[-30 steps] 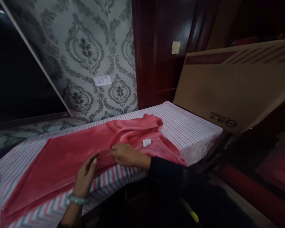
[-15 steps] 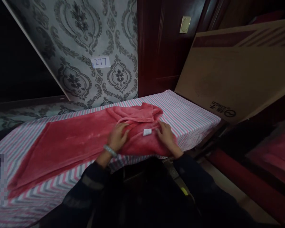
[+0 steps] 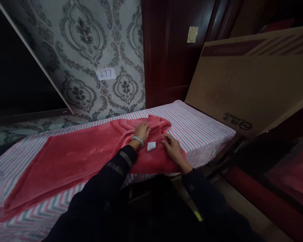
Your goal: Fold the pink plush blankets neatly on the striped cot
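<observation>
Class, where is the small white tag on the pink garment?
The white tag lies on the pink garment, between the left hand and right hand.

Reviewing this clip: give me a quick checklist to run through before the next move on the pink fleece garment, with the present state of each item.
1. Left hand flat on the pink fleece garment, near its bunched far end: ok.
2. Right hand on the garment, beside the white tag: ok.
3. Tag in plain view, not covered: ok.
4. Garment smooth all over: not ok; the far end under the left hand is rumpled.
5. Garment fully on the striped cloth: not ok; the near edge hangs over the front.
6. Either hand gripping fabric: cannot tell; fingers look spread.
</observation>
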Available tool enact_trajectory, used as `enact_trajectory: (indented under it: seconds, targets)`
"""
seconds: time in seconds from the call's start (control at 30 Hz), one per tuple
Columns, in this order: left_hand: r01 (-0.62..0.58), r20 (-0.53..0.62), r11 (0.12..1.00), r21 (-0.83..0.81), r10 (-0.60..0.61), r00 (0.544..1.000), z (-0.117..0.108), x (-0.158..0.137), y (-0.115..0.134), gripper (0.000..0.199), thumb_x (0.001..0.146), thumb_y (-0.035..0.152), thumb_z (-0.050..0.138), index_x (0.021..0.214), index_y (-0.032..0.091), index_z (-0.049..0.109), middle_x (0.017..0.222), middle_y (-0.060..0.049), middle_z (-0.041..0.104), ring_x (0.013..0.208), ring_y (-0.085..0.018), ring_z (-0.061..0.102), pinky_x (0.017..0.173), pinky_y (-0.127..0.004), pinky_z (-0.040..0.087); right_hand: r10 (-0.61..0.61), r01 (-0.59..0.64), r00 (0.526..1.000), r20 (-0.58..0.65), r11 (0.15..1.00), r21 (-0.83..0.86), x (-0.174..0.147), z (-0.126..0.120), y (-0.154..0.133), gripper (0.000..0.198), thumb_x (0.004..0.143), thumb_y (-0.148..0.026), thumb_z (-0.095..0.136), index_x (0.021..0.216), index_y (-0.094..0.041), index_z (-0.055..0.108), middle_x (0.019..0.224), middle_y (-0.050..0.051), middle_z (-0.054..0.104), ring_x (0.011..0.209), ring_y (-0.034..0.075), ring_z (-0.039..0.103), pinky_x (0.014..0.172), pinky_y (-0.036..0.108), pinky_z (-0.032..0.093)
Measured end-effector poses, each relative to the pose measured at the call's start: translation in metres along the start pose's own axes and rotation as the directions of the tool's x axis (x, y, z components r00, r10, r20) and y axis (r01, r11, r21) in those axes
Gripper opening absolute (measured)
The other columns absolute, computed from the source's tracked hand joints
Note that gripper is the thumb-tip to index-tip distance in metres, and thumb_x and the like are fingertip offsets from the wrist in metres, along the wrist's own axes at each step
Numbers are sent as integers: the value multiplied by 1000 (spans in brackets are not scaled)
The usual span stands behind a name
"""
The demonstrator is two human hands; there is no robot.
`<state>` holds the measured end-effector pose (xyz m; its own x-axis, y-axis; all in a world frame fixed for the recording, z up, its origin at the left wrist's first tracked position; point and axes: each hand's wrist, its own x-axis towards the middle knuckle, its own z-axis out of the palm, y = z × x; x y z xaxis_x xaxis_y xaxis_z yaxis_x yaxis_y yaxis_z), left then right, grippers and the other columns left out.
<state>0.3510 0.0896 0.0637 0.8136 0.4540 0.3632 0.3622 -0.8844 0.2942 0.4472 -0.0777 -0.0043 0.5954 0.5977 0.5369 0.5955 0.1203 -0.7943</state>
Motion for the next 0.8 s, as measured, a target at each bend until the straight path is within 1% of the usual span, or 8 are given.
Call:
enact_trajectory:
  seconds: [0.1, 0.2, 0.27, 0.4, 0.53, 0.6, 0.73, 0.8]
  targets:
    - [2, -39, 950, -311, -15, 999, -7, 0, -2, 18, 95, 24, 49, 93, 15, 64, 88, -5, 67, 83, -19, 60, 78, -31, 48, -144, 144, 990, 5, 989, 44, 15, -2, -27, 25, 88, -34, 56, 108, -23, 68, 105, 7, 73, 96, 25, 67, 85, 38, 54]
    - [-60, -41, 752, -657, 44, 998, -15, -5, -1, 17, 90, 31, 55, 89, 16, 64, 83, -2, 67, 80, -17, 60, 76, -29, 48, -264, 263, 965, 4, 963, 53, 32, -3, -51, 19, 90, -29, 56, 104, -24, 67, 102, 6, 71, 94, 24, 66, 89, 40, 53]
    - [-85, -37, 675, -733, 84, 996, -20, -10, -1, 17, 87, 31, 57, 89, 16, 66, 86, -3, 68, 84, -17, 62, 81, -29, 48, -330, 330, 944, -6, 944, 30, 42, -2, -62, 16, 90, -26, 56, 100, -25, 68, 103, 7, 69, 100, 26, 65, 94, 43, 52]
    - [-107, -53, 657, -747, 101, 993, -28, -18, -3, 16, 84, 29, 58, 91, 17, 68, 90, -4, 71, 87, -19, 63, 86, -31, 49, -381, 381, 925, 4, 924, -32, 58, -2, -66, 29, 87, -26, 58, 114, -25, 68, 129, 12, 62, 122, 29, 56, 104, 48, 46]
    - [-115, -60, 706, -699, 101, 993, -32, -21, -5, 17, 84, 26, 57, 92, 17, 68, 89, -3, 71, 86, -19, 64, 85, -31, 50, -307, 321, 935, 178, 946, -54, 68, -6, -61, 61, 86, -30, 61, 146, -25, 51, 138, 12, 60, 113, 28, 61, 98, 47, 50]
    - [-112, -56, 741, -663, 101, 993, -36, -24, -5, 17, 84, 26, 57, 93, 17, 69, 90, -3, 72, 86, -19, 64, 85, -32, 50, -303, 336, 916, 262, 937, -92, 70, -8, -59, 52, 85, -30, 63, 137, -25, 60, 124, 10, 68, 105, 27, 63, 96, 46, 49]
    - [-92, -100, 801, -592, 40, 994, -50, -37, -11, 22, 84, 29, 59, 100, 17, 69, 100, -6, 73, 92, -21, 66, 84, -34, 52, -340, 431, 863, 375, 882, -192, 79, -6, -59, 13, 84, -31, 68, 90, -22, 76, 87, 6, 71, 92, 25, 61, 85, 40, 50]
    - [-64, -187, 825, -561, -51, 981, -62, -48, -24, 28, 87, 34, 59, 107, 17, 67, 111, -9, 72, 100, -22, 65, 87, -35, 52, -300, 391, 899, 320, 879, -273, 98, -10, -61, 11, 84, -28, 68, 82, -20, 75, 81, 5, 69, 83, 21, 61, 76, 33, 49]
